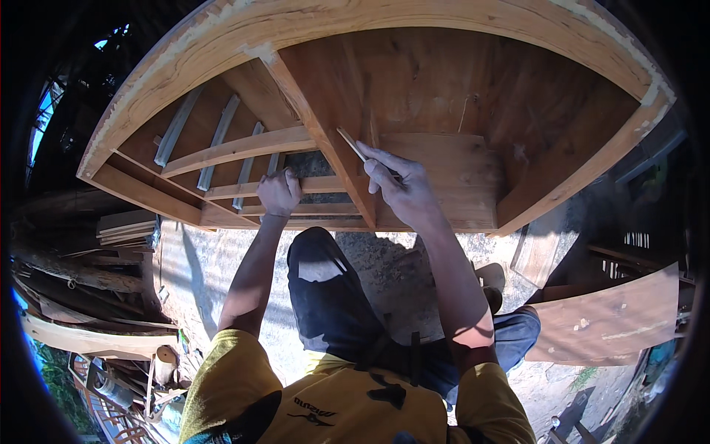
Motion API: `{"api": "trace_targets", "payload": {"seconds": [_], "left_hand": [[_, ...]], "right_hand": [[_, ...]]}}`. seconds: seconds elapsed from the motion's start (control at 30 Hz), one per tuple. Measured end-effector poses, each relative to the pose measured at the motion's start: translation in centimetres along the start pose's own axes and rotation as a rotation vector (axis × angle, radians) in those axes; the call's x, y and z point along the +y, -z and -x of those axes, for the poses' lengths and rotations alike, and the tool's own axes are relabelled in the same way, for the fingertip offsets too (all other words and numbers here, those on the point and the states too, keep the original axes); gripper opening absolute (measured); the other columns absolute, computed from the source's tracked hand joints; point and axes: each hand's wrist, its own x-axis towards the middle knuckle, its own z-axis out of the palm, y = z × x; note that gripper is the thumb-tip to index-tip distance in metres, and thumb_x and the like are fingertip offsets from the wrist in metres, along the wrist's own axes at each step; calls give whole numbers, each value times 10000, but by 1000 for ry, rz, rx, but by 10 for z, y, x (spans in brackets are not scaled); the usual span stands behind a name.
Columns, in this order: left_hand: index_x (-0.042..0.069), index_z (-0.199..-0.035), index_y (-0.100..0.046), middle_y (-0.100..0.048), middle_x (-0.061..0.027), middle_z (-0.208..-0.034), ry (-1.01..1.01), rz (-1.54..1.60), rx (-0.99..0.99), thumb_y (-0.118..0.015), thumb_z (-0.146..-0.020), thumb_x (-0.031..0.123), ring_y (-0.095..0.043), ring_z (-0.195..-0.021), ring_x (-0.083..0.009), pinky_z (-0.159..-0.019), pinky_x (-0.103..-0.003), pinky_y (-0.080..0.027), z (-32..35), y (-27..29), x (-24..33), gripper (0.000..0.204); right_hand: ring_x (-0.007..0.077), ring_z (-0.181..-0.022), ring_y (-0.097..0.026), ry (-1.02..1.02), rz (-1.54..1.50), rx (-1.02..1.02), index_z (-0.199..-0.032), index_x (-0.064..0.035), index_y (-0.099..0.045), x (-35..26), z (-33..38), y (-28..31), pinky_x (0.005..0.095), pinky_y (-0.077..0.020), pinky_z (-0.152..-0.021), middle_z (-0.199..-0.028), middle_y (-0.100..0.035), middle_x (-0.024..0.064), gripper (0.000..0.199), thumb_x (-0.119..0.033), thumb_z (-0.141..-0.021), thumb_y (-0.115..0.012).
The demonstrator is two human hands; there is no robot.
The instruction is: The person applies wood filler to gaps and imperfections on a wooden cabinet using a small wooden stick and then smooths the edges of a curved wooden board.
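Observation:
In front of me stands a large wooden cabinet (436,18), its open side toward me. A wooden divider (322,140) splits it into a left and a right compartment. My left hand (280,194) is closed around a horizontal wooden rail (325,184) left of the divider. Between the fingers of my right hand (401,185) is a thin, pale wooden stick (352,144), its tip pointing up and left beside the divider. Several grey-white strips (219,140) lean across the rails in the left compartment.
Stacked boards and timber (122,229) lie at the left, with a log (74,274) among them. A curved plywood sheet (606,318) rests on the ground at the right, near a smaller board (538,251). My bent knee (318,251) is close under the cabinet's lower edge.

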Motion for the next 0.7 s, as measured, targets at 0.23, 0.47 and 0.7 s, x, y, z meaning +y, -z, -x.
{"api": "trace_targets", "payload": {"seconds": [0.23,0.47,0.7], "left_hand": [[102,-669,-635,-647,-171,-655,-23,104,-6,-438,-946,252,-633,-599,-402,-630,-496,-507,-10,-18,11,372],[-7,-717,-607,-642,-269,-739,25,-74,-13,-356,-1032,327,-624,-703,-500,-638,-587,-497,10,-38,-9,524],[-43,-1123,-607,-721,-143,-919,-531,-363,436,-601,-1003,284,-661,-533,-264,-390,-408,-506,-7,26,20,348]], "right_hand": [[100,-687,-622,25,254,-154,-1317,-96,-675,21,51,31,282,-529,-679,-856,-739,61,348,-188,-982,-677],[138,-682,-613,-521,338,352,-1112,-28,-705,5,181,129,339,-494,-653,-798,-694,85,347,-330,-945,-739],[386,-798,-699,-681,1076,960,-977,-37,-725,6,325,242,479,-536,-725,-819,-706,211,344,-371,-919,-669]]}}
